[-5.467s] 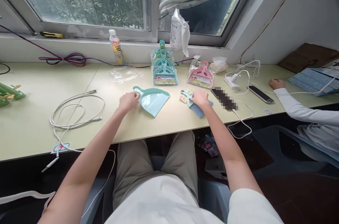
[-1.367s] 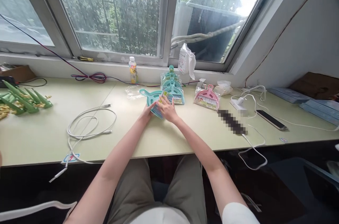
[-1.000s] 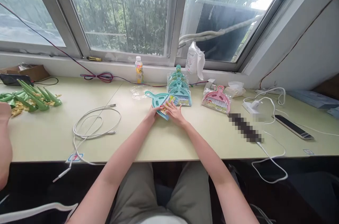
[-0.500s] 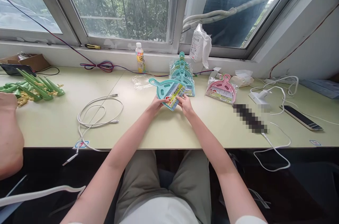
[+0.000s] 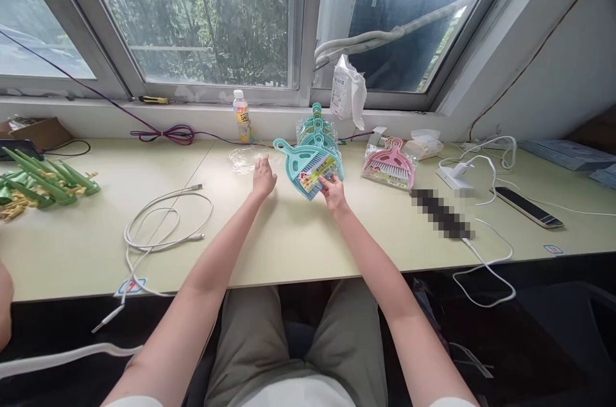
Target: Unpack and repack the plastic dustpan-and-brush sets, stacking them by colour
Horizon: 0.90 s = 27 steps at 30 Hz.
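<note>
My right hand (image 5: 333, 194) is closed on the lower right edge of a teal dustpan (image 5: 295, 167), held tilted over the table with a small brush and a printed label card in it. My left hand (image 5: 264, 177) is off the dustpan, its fingers stretched forward at the right edge of a clear plastic bag (image 5: 239, 161) lying flat. Whether the fingertips touch the bag I cannot tell. Behind the held dustpan stands a row of several wrapped teal dustpan sets (image 5: 317, 128). A pink wrapped dustpan set (image 5: 391, 162) lies to the right.
A drink bottle (image 5: 243, 117) stands near the window sill. White cable coils (image 5: 166, 243) lie at left, beyond them green pointed pieces (image 5: 48, 179). At right are a power strip (image 5: 455, 177) and a phone (image 5: 527, 207). Part of another person's arm (image 5: 4, 304) shows at far left.
My left hand has let go of the dustpan and moved left to the clear bag. My right hand keeps holding the dustpan. The other person's arm has drawn back at the left edge.
</note>
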Each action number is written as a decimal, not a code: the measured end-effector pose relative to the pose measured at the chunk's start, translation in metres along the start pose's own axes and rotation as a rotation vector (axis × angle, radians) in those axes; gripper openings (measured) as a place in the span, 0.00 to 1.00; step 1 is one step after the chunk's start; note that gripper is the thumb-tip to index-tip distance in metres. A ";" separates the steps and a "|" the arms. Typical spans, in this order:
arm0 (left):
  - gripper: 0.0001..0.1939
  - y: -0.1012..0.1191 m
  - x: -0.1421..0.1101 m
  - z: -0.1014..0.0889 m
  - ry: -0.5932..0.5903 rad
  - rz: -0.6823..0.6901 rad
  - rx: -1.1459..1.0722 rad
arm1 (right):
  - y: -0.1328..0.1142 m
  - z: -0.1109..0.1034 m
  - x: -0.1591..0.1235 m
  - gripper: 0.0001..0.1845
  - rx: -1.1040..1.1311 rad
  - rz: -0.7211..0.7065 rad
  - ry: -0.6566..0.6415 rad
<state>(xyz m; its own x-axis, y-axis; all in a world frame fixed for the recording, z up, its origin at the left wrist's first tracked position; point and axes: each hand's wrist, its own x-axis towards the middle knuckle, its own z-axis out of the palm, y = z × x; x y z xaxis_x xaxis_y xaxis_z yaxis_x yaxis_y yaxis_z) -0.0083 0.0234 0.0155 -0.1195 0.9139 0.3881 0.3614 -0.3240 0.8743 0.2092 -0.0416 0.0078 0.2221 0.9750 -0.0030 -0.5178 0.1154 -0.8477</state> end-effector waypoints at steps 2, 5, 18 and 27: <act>0.29 -0.005 0.012 -0.005 -0.085 0.051 0.090 | 0.001 -0.001 0.001 0.17 -0.003 -0.001 0.004; 0.14 -0.016 0.019 -0.015 -0.146 0.015 0.188 | 0.003 -0.002 0.002 0.17 -0.005 -0.008 -0.010; 0.09 -0.023 -0.014 -0.052 0.034 -0.088 0.712 | 0.003 0.011 -0.012 0.17 -0.111 0.103 -0.063; 0.15 -0.019 -0.015 -0.045 -0.035 -0.035 0.882 | 0.001 0.011 -0.014 0.17 -0.161 0.127 -0.083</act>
<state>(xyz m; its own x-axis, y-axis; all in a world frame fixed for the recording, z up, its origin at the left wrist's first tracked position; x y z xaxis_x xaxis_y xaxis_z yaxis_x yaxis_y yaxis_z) -0.0548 0.0051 0.0064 -0.1201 0.9314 0.3435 0.9419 -0.0024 0.3357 0.1963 -0.0533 0.0127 0.0909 0.9929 -0.0773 -0.3973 -0.0350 -0.9170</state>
